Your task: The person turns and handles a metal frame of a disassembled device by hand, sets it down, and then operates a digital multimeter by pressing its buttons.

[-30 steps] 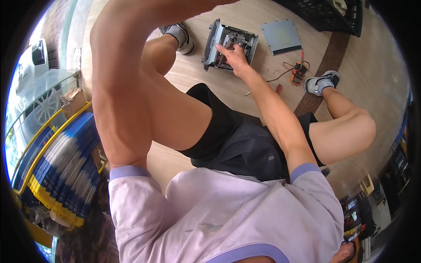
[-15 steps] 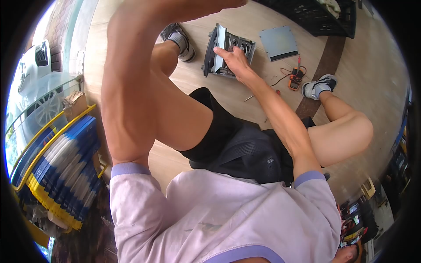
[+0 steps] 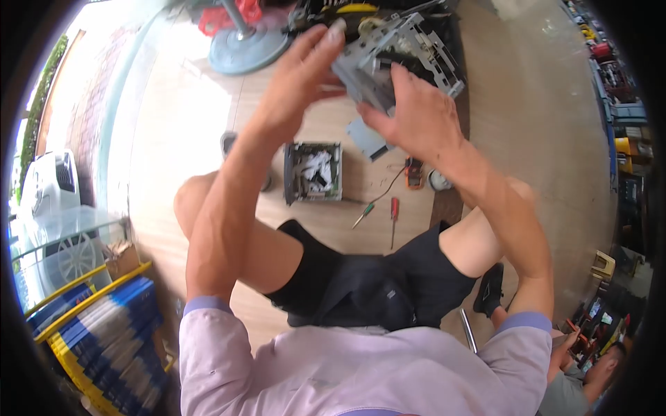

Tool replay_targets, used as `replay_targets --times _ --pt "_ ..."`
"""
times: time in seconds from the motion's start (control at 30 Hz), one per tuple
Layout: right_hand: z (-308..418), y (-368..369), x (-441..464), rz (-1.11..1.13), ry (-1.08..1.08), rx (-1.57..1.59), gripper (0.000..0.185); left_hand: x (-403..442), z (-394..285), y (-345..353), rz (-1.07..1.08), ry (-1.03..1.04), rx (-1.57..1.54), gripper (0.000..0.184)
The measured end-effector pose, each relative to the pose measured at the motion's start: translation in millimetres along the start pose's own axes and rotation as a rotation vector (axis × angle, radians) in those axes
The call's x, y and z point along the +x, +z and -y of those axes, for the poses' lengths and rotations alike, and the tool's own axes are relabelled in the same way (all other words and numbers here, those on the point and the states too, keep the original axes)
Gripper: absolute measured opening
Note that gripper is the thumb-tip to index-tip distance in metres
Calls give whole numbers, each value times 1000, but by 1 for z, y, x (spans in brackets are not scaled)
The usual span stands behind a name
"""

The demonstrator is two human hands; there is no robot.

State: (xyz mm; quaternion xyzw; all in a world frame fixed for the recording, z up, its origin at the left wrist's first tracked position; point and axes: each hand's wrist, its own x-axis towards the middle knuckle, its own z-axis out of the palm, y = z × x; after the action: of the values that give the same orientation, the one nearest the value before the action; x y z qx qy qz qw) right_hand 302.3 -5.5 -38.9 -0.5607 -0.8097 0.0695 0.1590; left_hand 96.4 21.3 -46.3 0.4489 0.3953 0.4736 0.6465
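A grey metal mechanism frame [image 3: 399, 59] is raised high in view, tilted. My right hand [image 3: 423, 114] grips its lower right side, thumb and fingers pressed to the metal. At its left edge is my left hand [image 3: 305, 73], fingers apart; whether they touch the metal is unclear. Below, an opened device housing [image 3: 314, 172] with white and dark parts inside stands on the floor. A flat metal cover [image 3: 368, 139] lies to its right, near an orange multimeter [image 3: 414, 173]. A green-handled screwdriver [image 3: 363, 215] and a red-handled screwdriver [image 3: 394, 220] lie nearer my legs.
A round grey stand base [image 3: 246, 52] is at the upper left. Blue and white packets in a yellow rack [image 3: 111, 333] stand at the lower left. Another person [image 3: 596, 371] is at the lower right. Tool shelves [image 3: 617, 104] line the right edge.
The metal mechanism frame has come out of the housing and up into the air with my right hand. My left hand has come into view beside it. The camera view has shifted.
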Motion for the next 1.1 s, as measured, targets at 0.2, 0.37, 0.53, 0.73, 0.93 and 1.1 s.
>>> replay_targets --times 0.2,0.37,0.53,0.73,0.93,1.1 --pt "-28 -8 -16 -250 -165 -138 66 15 18 39 25 -49 -34 61" --pt "-35 -8 -26 -301 -239 -124 64 30 9 32 118 -138 124 42" --pt "-45 -23 -29 -197 -358 -72 64 37 0 14 379 -281 421 71" --pt "-46 -20 -33 -160 -479 -31 63 28 35 20 422 -376 -27 93" --pt "-40 -20 -38 -99 -536 -37 68 19 17 19 605 -197 171 66" --pt "-44 -17 -37 -80 -497 -68 69 15 17 27 498 -146 174 50"
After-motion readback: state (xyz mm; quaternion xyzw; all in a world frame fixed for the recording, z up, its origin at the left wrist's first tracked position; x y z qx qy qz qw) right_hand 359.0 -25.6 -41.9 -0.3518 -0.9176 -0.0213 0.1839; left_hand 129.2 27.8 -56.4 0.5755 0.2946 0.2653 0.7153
